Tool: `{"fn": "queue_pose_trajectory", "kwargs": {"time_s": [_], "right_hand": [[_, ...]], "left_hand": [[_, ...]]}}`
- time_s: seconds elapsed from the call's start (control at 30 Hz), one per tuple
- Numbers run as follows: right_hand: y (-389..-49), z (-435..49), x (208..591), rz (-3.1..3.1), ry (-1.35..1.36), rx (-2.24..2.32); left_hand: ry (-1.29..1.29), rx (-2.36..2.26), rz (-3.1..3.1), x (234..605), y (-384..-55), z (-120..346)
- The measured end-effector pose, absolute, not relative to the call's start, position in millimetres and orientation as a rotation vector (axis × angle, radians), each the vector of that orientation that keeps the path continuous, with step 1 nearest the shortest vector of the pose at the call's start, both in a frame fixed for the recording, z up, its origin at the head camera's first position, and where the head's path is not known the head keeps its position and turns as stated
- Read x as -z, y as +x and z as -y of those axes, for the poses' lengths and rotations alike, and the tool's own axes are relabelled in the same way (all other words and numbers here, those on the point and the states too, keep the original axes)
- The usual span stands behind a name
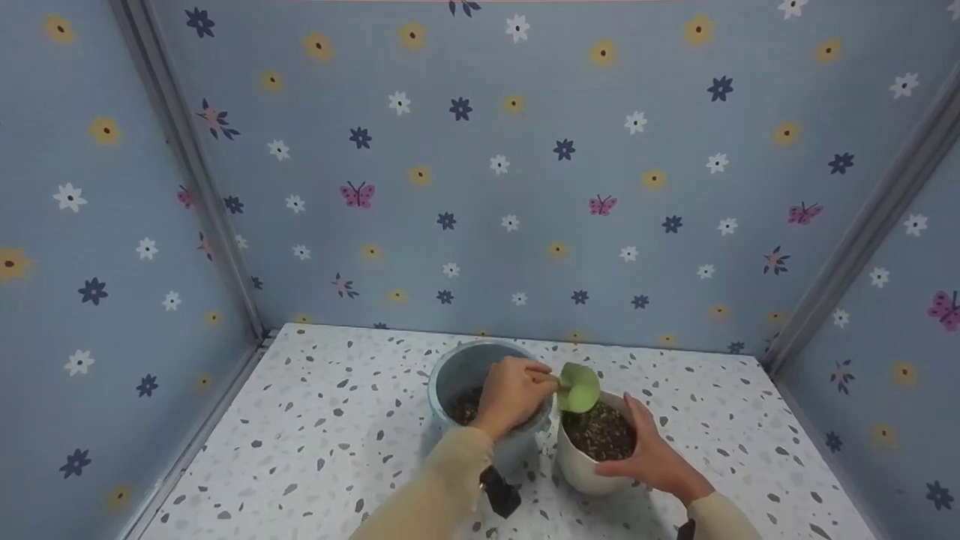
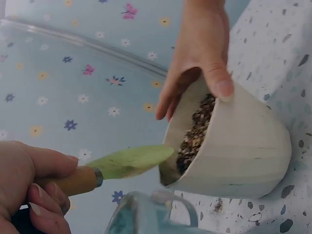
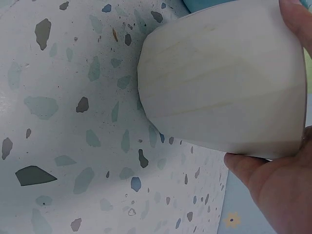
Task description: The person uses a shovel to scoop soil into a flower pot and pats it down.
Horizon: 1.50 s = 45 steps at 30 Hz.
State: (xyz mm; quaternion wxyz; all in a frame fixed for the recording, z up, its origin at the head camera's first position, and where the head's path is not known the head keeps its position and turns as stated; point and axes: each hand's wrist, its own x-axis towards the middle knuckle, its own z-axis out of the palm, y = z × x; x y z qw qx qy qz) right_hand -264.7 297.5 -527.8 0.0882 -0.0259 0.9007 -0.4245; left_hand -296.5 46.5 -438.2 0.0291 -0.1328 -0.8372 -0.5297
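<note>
My left hand (image 1: 514,394) grips the wooden handle (image 2: 82,181) of a small trowel with a green blade (image 1: 579,388). The blade reaches over the rim of a white pot (image 1: 586,476), which holds dark, grainy soil (image 1: 604,435). My right hand (image 1: 660,459) holds this pot at its right side, thumb in front and fingers around the rim. Below my left hand stands a light-blue bucket (image 1: 442,375) with some soil (image 1: 463,407) in it. The left wrist view catches part of its rim and a loop-shaped handle (image 2: 185,207).
Both containers stand on a white speckled tabletop (image 1: 322,420). A blue flowered back panel (image 1: 480,172) rises behind it, with side panels at left and right joined by grey metal posts (image 1: 202,172). Small crumbs (image 2: 218,206) lie near the white pot.
</note>
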Motion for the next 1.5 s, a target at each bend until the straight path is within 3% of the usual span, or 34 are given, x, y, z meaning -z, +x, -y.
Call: {"fn": "queue_pose_trajectory", "kwargs": {"time_s": [0.17, 0.43, 0.73, 0.97, 1.23, 1.5], "right_hand": [[-261.6, -303.4, 524.9, -2.697, -0.052, 1.242], [-263.0, -306.9, 521.8, -2.691, -0.081, 1.249], [-257.1, -310.6, 527.9, -2.685, -0.023, 1.242], [-255.7, -307.4, 533.9, -2.666, 0.026, 1.239], [-260.7, -300.6, 531.7, -2.666, -0.032, 1.229], [-265.1, -295.0, 527.7, -2.682, -0.072, 1.222]], "left_hand": [[-0.383, 1.877, 2.468, 424.8, -307.5, -21.4], [-0.27, 1.603, 2.535, 415.0, -319.8, 24.5], [-0.43, 1.076, 2.799, 426.3, -315.8, -7.1], [-0.471, 0.887, 2.839, 455.0, -315.8, -25.5], [-0.37, 0.763, 2.852, 465.4, -325.0, 8.6], [-0.272, 0.607, 2.806, 442.2, -333.0, 37.5]]}}
